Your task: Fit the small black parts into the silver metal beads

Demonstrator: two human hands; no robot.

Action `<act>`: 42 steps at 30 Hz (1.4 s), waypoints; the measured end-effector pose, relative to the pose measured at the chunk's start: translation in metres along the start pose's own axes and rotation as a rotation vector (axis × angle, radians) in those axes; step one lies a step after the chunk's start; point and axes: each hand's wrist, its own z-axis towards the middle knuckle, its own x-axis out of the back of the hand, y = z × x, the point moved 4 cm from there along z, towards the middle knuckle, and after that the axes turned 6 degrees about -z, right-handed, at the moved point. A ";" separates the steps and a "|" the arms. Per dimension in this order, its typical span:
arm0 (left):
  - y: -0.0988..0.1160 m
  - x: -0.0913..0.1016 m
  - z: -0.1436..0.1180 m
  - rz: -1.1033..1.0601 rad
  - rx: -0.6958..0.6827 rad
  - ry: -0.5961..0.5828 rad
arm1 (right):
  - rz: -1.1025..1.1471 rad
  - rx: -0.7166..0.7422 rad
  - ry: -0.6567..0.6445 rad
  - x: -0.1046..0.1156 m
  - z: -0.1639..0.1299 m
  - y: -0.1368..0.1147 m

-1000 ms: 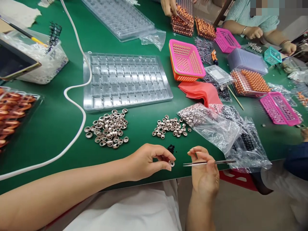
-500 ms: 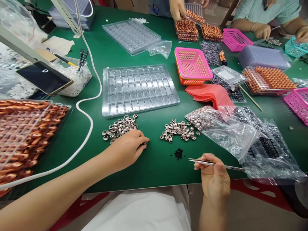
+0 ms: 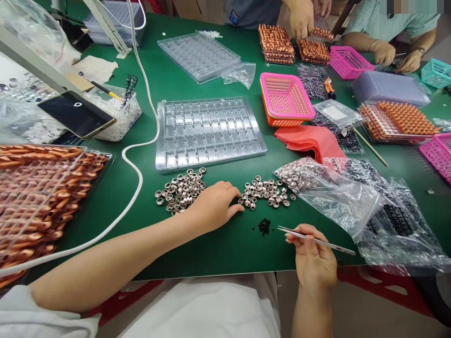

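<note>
My left hand [image 3: 219, 204] reaches to the left edge of the right-hand pile of small silvery metal cups [image 3: 264, 190]. Its thumb and forefinger are apart, with a cup at their tips. Behind that hand lies another pile of the same cups [image 3: 179, 190], partly covered by it. My right hand [image 3: 313, 256] is closed on metal tweezers [image 3: 331, 245], whose points face left. Just left of the tweezer points sits a little heap of tiny black pieces [image 3: 264, 226].
A clear compartment tray [image 3: 211, 131] lies behind the piles. Plastic bags of parts [image 3: 338, 197] and pink baskets [image 3: 287, 98] are at the right. A white cable [image 3: 136, 173] crosses beside stacked orange parts [image 3: 42, 197]. Co-workers' hands [image 3: 301, 19] are busy across the table.
My left hand has moved right, from beside the left pile of cups to the edge of the right pile. The tweezers stay in my right hand, nearly still. The view has shifted slightly.
</note>
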 end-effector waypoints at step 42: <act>0.024 -0.035 -0.010 -0.530 -0.225 0.116 | -0.610 0.368 -0.186 -0.032 0.000 -0.024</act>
